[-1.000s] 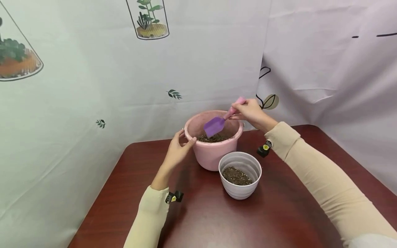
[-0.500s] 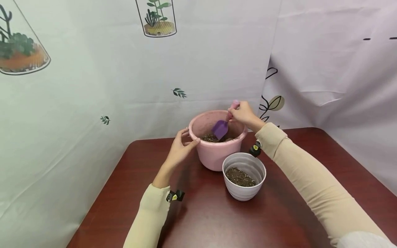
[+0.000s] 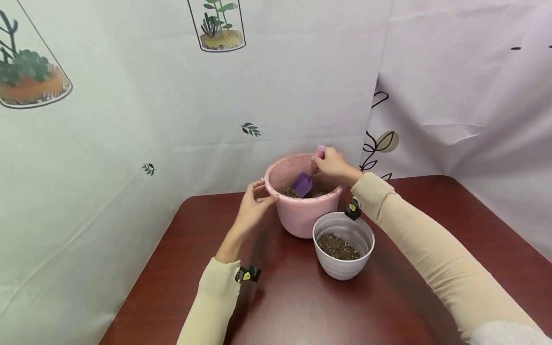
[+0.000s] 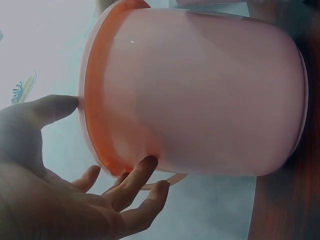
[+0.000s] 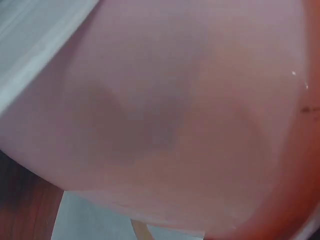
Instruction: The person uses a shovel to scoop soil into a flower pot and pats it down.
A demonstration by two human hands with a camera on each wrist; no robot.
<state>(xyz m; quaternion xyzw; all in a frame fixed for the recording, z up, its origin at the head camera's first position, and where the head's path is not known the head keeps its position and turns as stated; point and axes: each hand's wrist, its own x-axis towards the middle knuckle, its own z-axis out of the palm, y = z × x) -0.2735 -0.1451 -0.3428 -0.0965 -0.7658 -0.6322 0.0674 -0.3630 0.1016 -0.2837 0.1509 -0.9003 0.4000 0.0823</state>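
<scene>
A pink bucket (image 3: 304, 215) with soil (image 3: 288, 192) inside stands toward the back of the table. My left hand (image 3: 251, 207) holds its left side, thumb at the rim and fingers against the outer wall, as the left wrist view also shows. In my right hand (image 3: 334, 166) I grip the pink handle of a hand trowel (image 3: 303, 185). Its purple blade points down inside the bucket, the tip at the soil. Just in front is a grey-white flowerpot (image 3: 341, 269), part filled with soil (image 3: 338, 247). The bucket's wall (image 5: 165, 125) fills most of the right wrist view, hiding the right hand.
The dark red table (image 3: 284, 306) carries both containers. A white cloth backdrop (image 3: 194, 120) with printed plants hangs close behind the bucket and along the sides. A thin bail handle (image 4: 175, 179) hangs at the bucket's side.
My right hand has moved left and down, tilting the trowel steeper and bringing its blade deeper into the bucket to the soil. My left hand stays at the rim. The head view has shifted slightly.
</scene>
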